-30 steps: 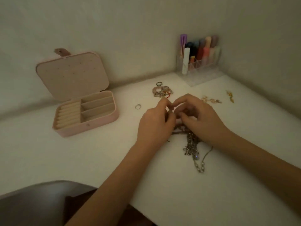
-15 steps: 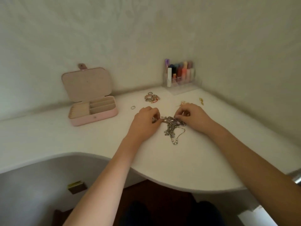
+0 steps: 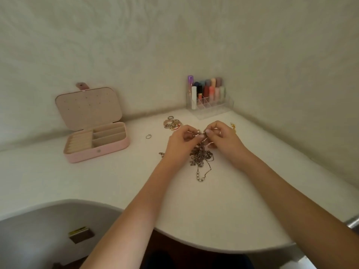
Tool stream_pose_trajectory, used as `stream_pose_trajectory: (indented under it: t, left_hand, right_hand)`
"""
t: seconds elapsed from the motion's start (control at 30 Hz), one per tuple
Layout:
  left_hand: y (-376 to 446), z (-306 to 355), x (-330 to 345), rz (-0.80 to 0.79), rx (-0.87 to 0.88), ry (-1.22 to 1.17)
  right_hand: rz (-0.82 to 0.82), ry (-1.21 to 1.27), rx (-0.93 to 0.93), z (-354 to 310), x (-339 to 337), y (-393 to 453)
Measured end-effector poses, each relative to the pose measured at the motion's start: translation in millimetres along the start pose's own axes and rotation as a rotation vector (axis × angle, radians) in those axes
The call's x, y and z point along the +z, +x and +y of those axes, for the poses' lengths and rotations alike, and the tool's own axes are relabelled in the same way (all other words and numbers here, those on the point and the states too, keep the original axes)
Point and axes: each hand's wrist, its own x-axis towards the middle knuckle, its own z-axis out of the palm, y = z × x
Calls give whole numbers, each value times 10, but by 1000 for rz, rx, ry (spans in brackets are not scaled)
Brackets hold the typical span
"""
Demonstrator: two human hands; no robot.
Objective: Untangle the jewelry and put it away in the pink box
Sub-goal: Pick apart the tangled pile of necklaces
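Note:
A tangle of silver chains (image 3: pixel 201 159) lies on the white table (image 3: pixel 116 181), one strand trailing toward me. My left hand (image 3: pixel 179 144) and my right hand (image 3: pixel 223 138) meet just above its far end, and both pinch a part of the tangle between fingertips. The pink box (image 3: pixel 97 144) stands open at the left, lid upright, its beige compartments showing nothing inside. A small ring (image 3: pixel 148 136) lies between the box and my hands. A bracelet cluster (image 3: pixel 172 123) sits behind my left hand. Gold pieces (image 3: pixel 233 126) peek out behind my right hand.
A clear organiser with several lipsticks and tubes (image 3: pixel 207 94) stands in the back corner against the wall. The table's curved front edge runs below my forearms. A small dark box (image 3: pixel 80 234) lies on the floor at the lower left.
My hands, spread apart over the tangle half a second ago, have come together again and lifted its far end. The camera pulled back from the table during the last second.

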Motion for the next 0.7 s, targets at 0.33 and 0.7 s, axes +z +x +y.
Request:
stream_pose_trajectory:
  t: [0.33,0.7]
  left_hand:
    - [11,34,-110,109,-107,-259]
    - [-50,46,-23,64,47,-3]
  right_hand:
    - [76,-108,-22,66,-45,48]
    - [7,-116,-99,-33,30,-41]
